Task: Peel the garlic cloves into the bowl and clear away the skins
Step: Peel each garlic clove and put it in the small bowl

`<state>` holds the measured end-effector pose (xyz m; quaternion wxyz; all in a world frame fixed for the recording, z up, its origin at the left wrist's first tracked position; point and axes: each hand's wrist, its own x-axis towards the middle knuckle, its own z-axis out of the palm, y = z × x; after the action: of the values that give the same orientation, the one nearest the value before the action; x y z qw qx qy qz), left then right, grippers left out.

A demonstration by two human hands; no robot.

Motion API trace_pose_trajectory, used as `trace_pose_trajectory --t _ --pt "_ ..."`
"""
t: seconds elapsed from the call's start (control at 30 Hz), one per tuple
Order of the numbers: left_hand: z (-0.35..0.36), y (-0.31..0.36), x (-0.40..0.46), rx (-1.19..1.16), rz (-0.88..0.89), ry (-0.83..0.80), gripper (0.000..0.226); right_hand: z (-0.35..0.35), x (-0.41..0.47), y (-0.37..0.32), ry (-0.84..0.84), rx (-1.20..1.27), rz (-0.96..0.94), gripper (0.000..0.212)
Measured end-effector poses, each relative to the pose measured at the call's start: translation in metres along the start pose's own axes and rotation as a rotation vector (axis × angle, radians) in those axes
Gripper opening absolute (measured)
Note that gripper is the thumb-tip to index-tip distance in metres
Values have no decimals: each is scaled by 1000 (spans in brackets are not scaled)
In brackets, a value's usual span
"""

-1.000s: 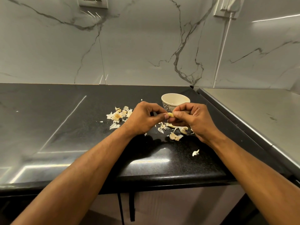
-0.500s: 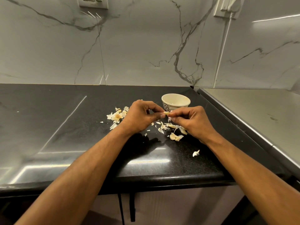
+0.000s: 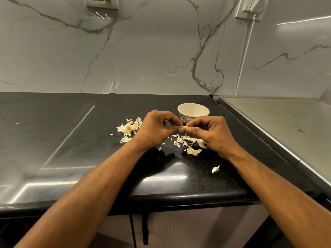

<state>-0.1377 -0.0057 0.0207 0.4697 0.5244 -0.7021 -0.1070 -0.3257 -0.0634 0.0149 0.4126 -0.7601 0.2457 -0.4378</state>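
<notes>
Above the black desk (image 3: 71,149), the left hand (image 3: 155,129) and the right hand (image 3: 213,133) each pinch one end of a garlic clove (image 3: 184,128), just in front of the bowl (image 3: 193,111). The clove looks light, firm and slippery under brittle papery skin, so holding it by the ends suits it. Its long axis seems to run roughly left to right, though which tip points where cannot be told.

Most of the garlic clove (image 3: 184,128) is hidden between the pinching fingertips of the left hand (image 3: 157,129) and right hand (image 3: 211,133), just in front of the bowl (image 3: 193,113). The right hand covers some skins (image 3: 189,140) near the bowl. The bowl's inside bottom is out of sight.
</notes>
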Motion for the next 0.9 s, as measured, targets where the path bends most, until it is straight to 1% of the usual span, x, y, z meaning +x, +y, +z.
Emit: trace_pose_trajectory --t 0.17,0.27,0.4,0.47,0.63,0.8,0.9 --pt "2 2 0 -13 -7 -29 7 1 -1 0 -6 16 5 15" --pt "2 6 -1 -85 -45 -80 1 1 -1 -1 -12 76 26 15" --pt "1 11 -2 -198 -164 -108 18 1 -2 -2 -43 77 18 11" --pt "1 12 -2 -266 -230 -106 21 2 -3 -3 -50 67 1 10" --pt "2 16 -2 -332 -309 -111 20 1 -3 -4 -68 51 -28 10" --pt "4 18 -3 -381 -333 -125 16 0 -3 -4 -77 53 -53 12" --pt "6 15 -3 -382 -332 -91 13 0 -2 -4 -64 47 -57 14"
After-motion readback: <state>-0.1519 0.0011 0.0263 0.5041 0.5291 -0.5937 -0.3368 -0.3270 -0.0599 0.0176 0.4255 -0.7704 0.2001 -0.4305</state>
